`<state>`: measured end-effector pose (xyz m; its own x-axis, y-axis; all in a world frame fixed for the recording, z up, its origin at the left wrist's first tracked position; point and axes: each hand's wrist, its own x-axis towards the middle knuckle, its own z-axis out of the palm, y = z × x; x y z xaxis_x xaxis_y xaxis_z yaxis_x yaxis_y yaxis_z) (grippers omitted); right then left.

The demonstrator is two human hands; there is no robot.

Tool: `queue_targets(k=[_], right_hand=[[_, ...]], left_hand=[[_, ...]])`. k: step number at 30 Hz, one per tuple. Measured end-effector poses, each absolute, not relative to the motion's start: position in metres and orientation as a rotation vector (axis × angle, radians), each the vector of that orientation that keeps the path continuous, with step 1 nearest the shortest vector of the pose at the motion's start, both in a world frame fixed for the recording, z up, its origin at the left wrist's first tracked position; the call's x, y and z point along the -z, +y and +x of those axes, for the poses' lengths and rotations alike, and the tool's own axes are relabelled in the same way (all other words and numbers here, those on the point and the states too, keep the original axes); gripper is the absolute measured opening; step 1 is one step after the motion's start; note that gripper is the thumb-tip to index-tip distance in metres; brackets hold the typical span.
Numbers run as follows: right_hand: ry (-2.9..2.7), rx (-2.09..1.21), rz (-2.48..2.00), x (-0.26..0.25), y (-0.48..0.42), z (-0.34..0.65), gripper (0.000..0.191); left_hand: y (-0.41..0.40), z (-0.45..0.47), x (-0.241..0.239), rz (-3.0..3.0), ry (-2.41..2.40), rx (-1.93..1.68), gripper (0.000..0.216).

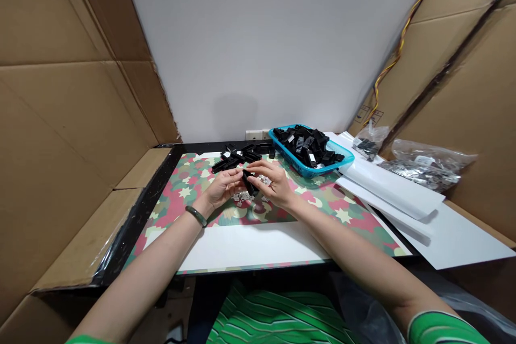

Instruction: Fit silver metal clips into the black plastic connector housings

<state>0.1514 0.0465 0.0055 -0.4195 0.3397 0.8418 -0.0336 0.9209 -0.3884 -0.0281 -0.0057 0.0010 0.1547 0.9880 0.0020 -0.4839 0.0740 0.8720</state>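
Note:
Both my hands meet over the middle of the patterned table cover. My left hand (223,187), with a dark bangle at the wrist, is closed on one side of a small black plastic part (250,185). From the other side, my right hand (275,185) grips the same part, fingers bent over its top. Under and around my fingers lies a scatter of small whitish metal-looking pieces (241,198). Just beyond my hands is a loose pile of similar black parts (237,156). Fingers partly hide the held part, so its details cannot be made out.
A blue plastic basket (310,172) heaped with black parts stands at the back right. White sheets (395,193) and clear bags of small pieces (427,166) lie farther right. Cardboard panels (60,118) wall both sides, and a white wall with a socket (253,135) closes the back.

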Motion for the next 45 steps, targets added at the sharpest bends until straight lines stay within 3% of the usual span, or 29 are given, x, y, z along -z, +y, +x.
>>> queue_targets(k=[21, 28, 33, 39, 45], right_hand=[[-1.987, -0.396, -0.253, -0.002, 0.045, 0.151, 0.019], [-2.032, -0.503, -0.261, 0.0, 0.046, 0.15, 0.03], [-1.867, -0.883, -0.478, 0.004, 0.048, 0.147, 0.019], [-1.433, -1.552, -0.615, 0.002, 0.044, 0.14, 0.024], [-1.131, -1.829, -0.569, 0.005, 0.042, 0.131, 0.021]], left_hand=[[-0.007, -0.028, -0.003, 0.949, 0.828, -1.294, 0.033], [-0.006, -0.027, -0.001, 0.947, 0.918, -1.405, 0.035], [-0.008, -0.022, -0.002, 1.123, 1.132, -1.516, 0.036], [-0.014, -0.014, -0.001, 1.489, 1.316, -1.654, 0.032], [-0.015, -0.01, 0.0, 1.536, 1.402, -1.78, 0.015]])
